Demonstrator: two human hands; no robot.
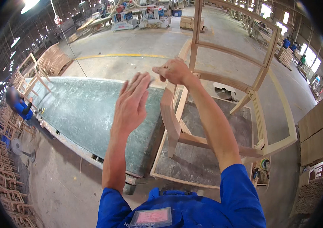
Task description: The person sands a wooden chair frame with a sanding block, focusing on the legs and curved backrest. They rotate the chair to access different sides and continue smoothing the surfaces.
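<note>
My left hand point(130, 104) is raised above the green-topped worktable, fingers stretched out and close to one another, touching nothing. Level with the top of a curved wooden armrest point(170, 110), my right hand point(173, 71) is closed, its fingers curled under. Whatever it may hold is hidden; a small greyish patch shows between the two hands, too blurred to name. The armrest belongs to a bare wooden chair frame point(226, 81), which stands with an open back and no seat on a dark, wood-edged bench point(214, 167). My right forearm reaches across this frame.
The long green worktable point(93, 102) extends left, where a person in blue point(21, 104) works beside another chair frame point(32, 78). A power sander point(265, 165) hangs at the bench's right edge. Stacked wooden parts point(53, 59), a standing fan point(19, 148) and machines point(154, 17) stand around.
</note>
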